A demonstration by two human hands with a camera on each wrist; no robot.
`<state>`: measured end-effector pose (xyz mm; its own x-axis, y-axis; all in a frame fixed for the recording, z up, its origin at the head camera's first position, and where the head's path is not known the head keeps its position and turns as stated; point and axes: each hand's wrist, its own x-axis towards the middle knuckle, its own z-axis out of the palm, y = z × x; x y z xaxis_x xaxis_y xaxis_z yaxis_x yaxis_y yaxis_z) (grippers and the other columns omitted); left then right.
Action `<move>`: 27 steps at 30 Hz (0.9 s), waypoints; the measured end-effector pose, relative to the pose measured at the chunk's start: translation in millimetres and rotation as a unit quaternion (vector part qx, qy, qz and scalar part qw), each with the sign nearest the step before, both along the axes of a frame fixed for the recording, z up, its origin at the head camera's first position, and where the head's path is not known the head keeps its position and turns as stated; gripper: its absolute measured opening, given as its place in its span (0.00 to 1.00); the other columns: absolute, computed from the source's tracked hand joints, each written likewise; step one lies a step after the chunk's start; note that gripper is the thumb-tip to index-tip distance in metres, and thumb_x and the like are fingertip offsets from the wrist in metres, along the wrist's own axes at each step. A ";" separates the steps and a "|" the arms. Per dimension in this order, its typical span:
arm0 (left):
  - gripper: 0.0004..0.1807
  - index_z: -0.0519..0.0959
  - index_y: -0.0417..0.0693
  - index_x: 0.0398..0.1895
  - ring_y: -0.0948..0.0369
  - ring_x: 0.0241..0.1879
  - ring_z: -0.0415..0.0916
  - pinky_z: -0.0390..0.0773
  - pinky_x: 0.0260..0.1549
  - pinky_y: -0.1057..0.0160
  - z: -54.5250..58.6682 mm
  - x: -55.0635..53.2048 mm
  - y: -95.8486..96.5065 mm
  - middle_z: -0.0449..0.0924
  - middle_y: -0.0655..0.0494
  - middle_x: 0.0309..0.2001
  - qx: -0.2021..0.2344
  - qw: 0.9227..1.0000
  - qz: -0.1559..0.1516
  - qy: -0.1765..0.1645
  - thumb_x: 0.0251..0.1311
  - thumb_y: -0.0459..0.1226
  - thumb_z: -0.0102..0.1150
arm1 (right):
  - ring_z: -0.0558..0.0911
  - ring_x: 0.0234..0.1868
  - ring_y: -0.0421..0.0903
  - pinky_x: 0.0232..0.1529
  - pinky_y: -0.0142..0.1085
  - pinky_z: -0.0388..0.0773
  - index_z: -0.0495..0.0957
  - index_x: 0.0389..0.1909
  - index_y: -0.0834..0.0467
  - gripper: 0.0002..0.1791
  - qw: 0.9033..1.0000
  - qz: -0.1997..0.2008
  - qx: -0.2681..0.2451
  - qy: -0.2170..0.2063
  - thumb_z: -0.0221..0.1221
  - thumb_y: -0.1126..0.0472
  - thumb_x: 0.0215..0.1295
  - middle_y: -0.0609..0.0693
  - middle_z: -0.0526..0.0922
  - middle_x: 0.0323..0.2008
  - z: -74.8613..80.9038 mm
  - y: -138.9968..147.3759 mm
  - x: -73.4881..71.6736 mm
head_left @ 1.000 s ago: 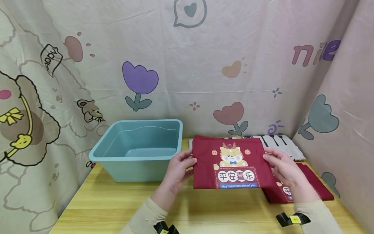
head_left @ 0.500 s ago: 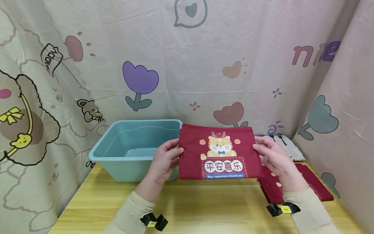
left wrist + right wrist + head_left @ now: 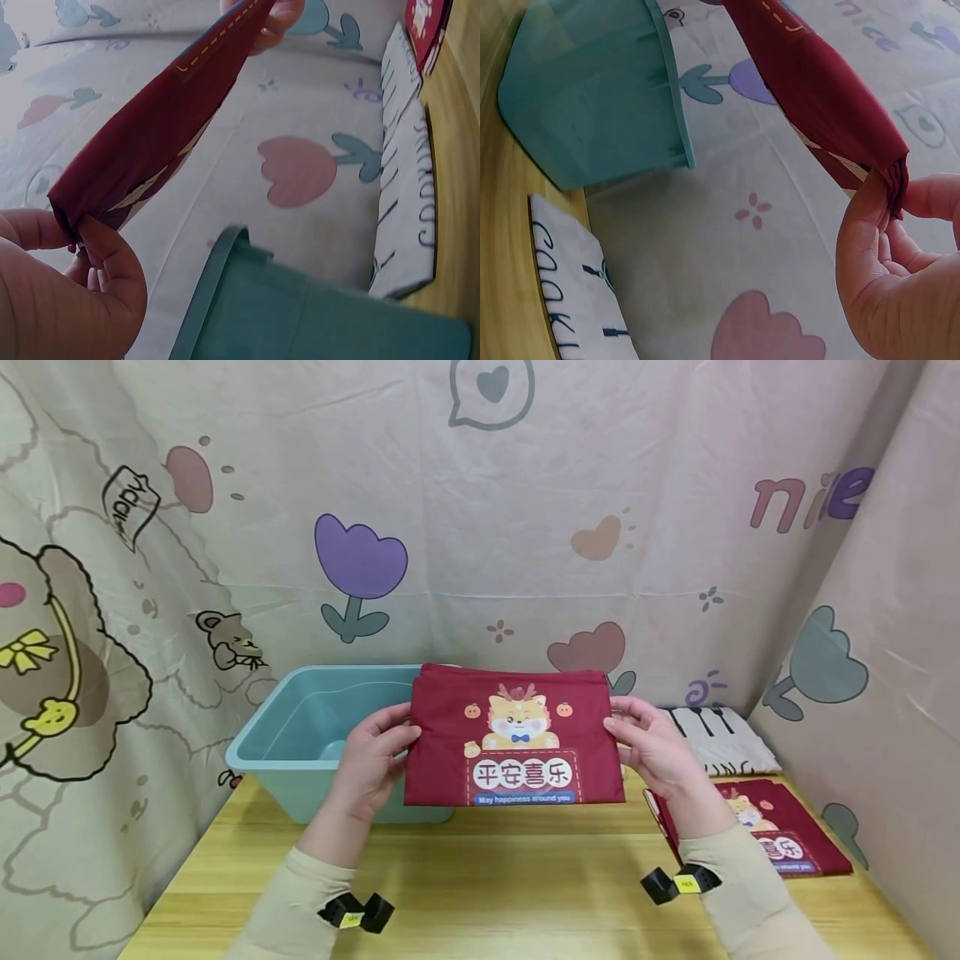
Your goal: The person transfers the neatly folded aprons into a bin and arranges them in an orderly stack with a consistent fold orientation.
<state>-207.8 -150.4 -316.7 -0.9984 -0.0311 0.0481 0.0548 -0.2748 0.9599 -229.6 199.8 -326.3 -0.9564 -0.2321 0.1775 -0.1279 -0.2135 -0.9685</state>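
In the head view a folded red cloth [image 3: 513, 739] hangs in the air, its printed side with a cartoon dog and white-circled characters facing me. My left hand [image 3: 371, 760] pinches its left edge between thumb and fingers. At the opposite edge my right hand [image 3: 652, 743] pinches it the same way. Both wrist views show the folded layers edge-on, with a pale strip along the underside. The cloth covers the right front of a teal plastic tub [image 3: 300, 789], held nearer to me than the tub.
A second folded red cloth [image 3: 813, 827] lies on the wooden table [image 3: 525, 893] at the right, partly behind my right forearm. Behind it is a white cloth [image 3: 723, 743] with black utensil prints. A patterned curtain [image 3: 480, 527] closes off the back and sides.
Both hands have carried the folded red cloth to the left and slightly up, from near the second red cloth to in front of the tub. The tub has stayed put.
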 end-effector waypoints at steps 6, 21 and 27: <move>0.18 0.75 0.37 0.58 0.60 0.40 0.77 0.79 0.40 0.64 -1.2 -0.2 -15.6 0.79 0.57 0.43 -0.027 1.000 0.012 -0.003 0.66 0.30 0.56 | 0.82 0.38 0.41 0.38 0.35 0.84 0.68 0.54 0.62 0.12 1.000 -0.006 0.000 -0.017 0.51 0.70 0.73 0.49 0.79 0.39 -4.8 -17.1 -3.7; 0.14 0.80 0.44 0.54 0.63 0.41 0.76 0.81 0.35 0.67 0.9 -3.8 -56.4 0.79 0.61 0.42 -0.084 0.995 0.053 0.010 0.67 0.30 0.55 | 0.81 0.36 0.41 0.37 0.35 0.83 0.64 0.58 0.72 0.17 1.000 -0.005 0.016 -0.024 0.51 0.72 0.71 0.51 0.77 0.38 -8.5 -62.1 -17.2; 0.13 0.81 0.47 0.51 0.65 0.38 0.77 0.82 0.33 0.67 3.1 -5.4 -70.2 0.78 0.61 0.42 -0.100 0.993 0.061 0.013 0.66 0.29 0.55 | 0.80 0.36 0.42 0.36 0.35 0.83 0.65 0.58 0.72 0.17 0.999 -0.005 0.014 -0.029 0.51 0.73 0.70 0.52 0.77 0.38 -3.8 -78.8 -21.7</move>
<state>-213.3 -220.7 -313.5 -0.9862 -0.1389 0.0905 0.1008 -0.0694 0.9925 -251.3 121.0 -330.1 -0.9673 -0.2261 0.1153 -0.0734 -0.1859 -0.9798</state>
